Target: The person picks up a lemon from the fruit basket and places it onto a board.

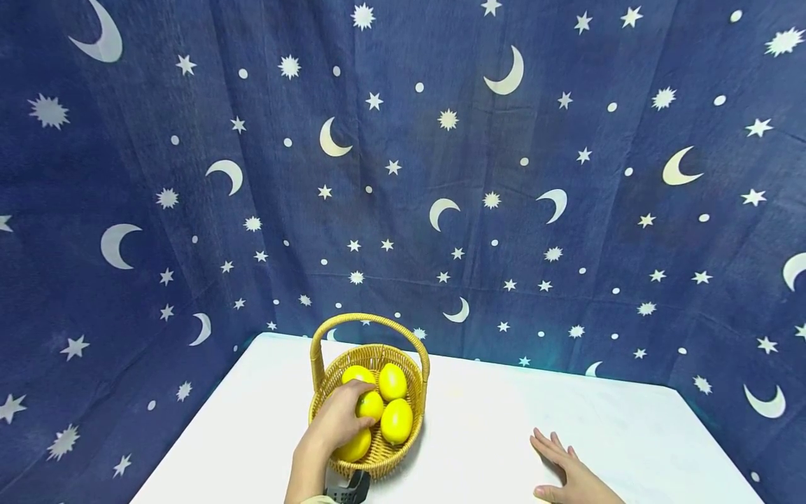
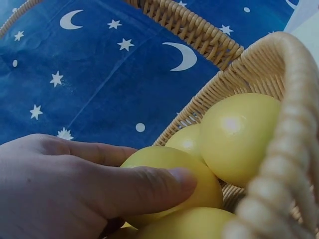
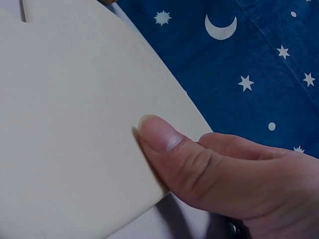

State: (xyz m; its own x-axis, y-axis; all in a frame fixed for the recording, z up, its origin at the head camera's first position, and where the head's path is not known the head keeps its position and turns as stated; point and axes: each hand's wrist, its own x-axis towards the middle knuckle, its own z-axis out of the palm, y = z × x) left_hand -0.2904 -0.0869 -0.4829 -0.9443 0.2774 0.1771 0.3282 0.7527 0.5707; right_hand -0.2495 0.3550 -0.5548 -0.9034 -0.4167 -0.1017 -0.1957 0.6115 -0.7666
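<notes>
My left hand (image 1: pixel 343 414) reaches into a wicker basket (image 1: pixel 403 455) and grips a lemon (image 1: pixel 370 406). In the left wrist view its thumb lies across that lemon (image 2: pixel 149 164), with the fingertips hidden behind the fruit. Several smooth yellow lemons surround it, including one at the back right (image 1: pixel 393 381) and one in front of it (image 1: pixel 397 421). Off to the right, my right hand (image 1: pixel 576 479) is low over the table. In the right wrist view its thumb presses the face of a flat, cream-coloured piece (image 3: pixel 89 124), with a finger behind the edge. That piece blends into the white table in the head view.
The basket's tall arched handle (image 1: pixel 371 318) rises over the fruit. A white-topped table (image 1: pixel 478 434) extends around the basket. Dark blue cloth (image 1: pixel 409 210) with moons and stars hangs behind and beside the table. A black band (image 1: pixel 352 488) circles the left wrist.
</notes>
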